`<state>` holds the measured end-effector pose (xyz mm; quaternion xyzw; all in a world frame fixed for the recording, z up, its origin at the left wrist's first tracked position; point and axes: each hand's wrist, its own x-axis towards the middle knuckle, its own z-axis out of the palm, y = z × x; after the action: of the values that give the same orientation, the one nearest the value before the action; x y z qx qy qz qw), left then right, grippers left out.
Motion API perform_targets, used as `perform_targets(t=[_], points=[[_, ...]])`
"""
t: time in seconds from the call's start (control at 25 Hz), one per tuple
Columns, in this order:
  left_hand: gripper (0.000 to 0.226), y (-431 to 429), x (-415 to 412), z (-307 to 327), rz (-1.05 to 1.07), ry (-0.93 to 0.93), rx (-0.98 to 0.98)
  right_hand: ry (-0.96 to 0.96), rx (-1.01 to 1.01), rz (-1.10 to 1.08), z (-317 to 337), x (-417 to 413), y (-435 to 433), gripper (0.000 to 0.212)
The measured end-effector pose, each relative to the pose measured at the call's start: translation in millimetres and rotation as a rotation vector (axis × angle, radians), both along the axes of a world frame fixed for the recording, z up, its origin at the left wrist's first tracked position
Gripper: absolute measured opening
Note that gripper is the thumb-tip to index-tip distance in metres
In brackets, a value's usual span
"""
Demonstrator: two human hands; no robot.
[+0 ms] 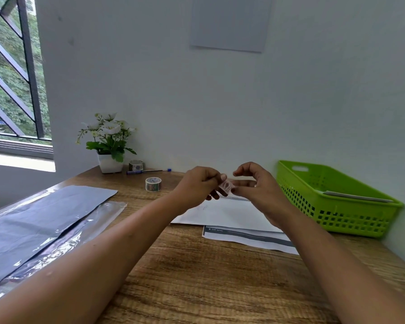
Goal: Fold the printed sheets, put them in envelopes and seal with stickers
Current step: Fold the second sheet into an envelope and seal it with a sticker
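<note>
A small sticker (226, 185) is pinched in my left hand (200, 183), held in the air above a white envelope (225, 212). My right hand (258, 183) is just to its right, fingers curled and apart, with a fingertip touching the sticker's edge. The envelope lies on the wooden desk (197, 265), partly over a printed sheet (248, 237) with a dark header band. A sticker roll (153, 184) stands on the desk behind and left of my hands. A second roll (136, 165) sits near the wall.
A green plastic basket (337, 220) holding paper stands at the right against the wall. Dark plastic sleeves (40, 218) cover the left of the desk. A potted white flower (109, 141) and a blue pen (145, 171) stand at the back.
</note>
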<state>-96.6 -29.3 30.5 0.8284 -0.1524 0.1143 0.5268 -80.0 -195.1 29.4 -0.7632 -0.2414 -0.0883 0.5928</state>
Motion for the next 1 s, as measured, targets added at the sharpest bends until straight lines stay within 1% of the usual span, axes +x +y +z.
perform_targets(t=[0.12,0.24,0.4,0.56,0.72,0.88,1.0], points=[[0.024,-0.1,-1.6,0.3,-0.019,0.073,-0.101,-0.016,0.019,-0.018,1.1,-1.0,0.6,0.031],[0.022,-0.3,-2.2,0.3,-0.039,0.129,-0.148,-0.055,0.058,-0.033,3.0,-1.6,2.7,0.029],[0.018,0.5,-1.1,1.2,-0.026,0.152,-0.220,-0.075,0.050,-0.070,2.0,2.2,3.7,0.024],[0.015,-0.6,0.5,-1.1,-0.015,0.133,-0.238,-0.015,0.142,-0.044,1.2,3.2,5.2,0.010],[0.014,-3.4,1.2,-4.1,-0.013,0.075,-0.222,-0.026,0.109,-0.075,2.4,0.9,4.5,0.018],[0.015,-5.5,-0.1,-3.6,-0.017,0.061,-0.236,-0.026,0.109,-0.113,2.6,2.0,2.0,0.026],[0.015,-5.8,0.6,-4.0,-0.024,0.067,-0.246,-0.037,0.088,-0.117,2.1,2.8,1.7,0.025]])
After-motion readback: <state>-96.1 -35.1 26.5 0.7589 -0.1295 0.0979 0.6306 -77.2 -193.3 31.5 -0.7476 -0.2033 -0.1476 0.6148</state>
